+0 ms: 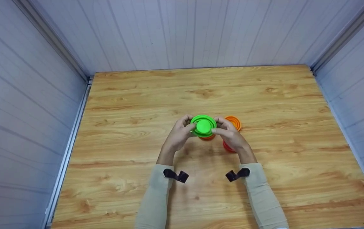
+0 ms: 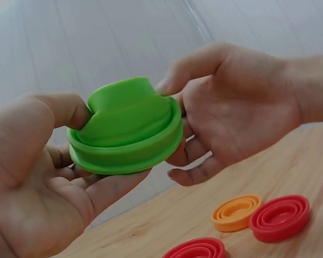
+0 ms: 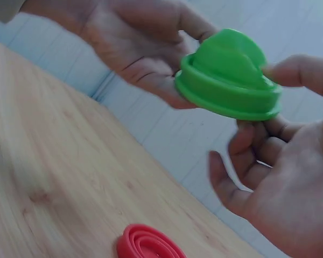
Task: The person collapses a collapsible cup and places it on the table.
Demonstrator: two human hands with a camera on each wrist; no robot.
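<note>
A green collapsible cup [image 1: 203, 126] is held above the table, its small round base facing up. In the left wrist view the green cup [image 2: 129, 115] is partly folded, with its middle rings standing out of the wide rim and dented in. My left hand [image 1: 178, 135] grips it from the left, thumb pressing the raised part and fingers under the rim. From the other side my right hand [image 1: 232, 136] pinches it, its thumb [image 3: 299, 72] against the dented wall. Part of the wall is hidden behind the thumbs.
An orange folded cup [image 1: 234, 122] lies flat beyond my right hand. A red folded cup [image 1: 228, 147] is partly under the right wrist, and another reddish one [image 1: 208, 138] shows below the green cup. Pale panel walls [image 1: 178, 35] surround the wooden table [image 1: 121, 127].
</note>
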